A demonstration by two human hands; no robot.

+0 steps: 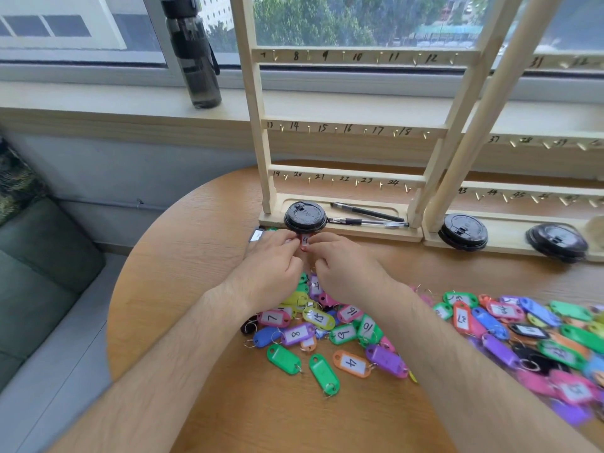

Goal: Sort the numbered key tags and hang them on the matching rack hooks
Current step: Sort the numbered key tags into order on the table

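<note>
Tag (pixel 305 240) pinched between left hand (pixel 271 261) and right hand (pixel 344 268), fingers curled.

The round wooden desk (pixel 196 289) carries a heap of coloured tags (pixel 327 325) on the near side of the fingers (pixel 287 240), and a wider spread of tags (pixel 529 335) lies to their right. Just beyond the fingers a wooden rack (pixel 356 128) stands on its base, and a second rack (pixel 508 233) stands beside it, farther right.
</note>
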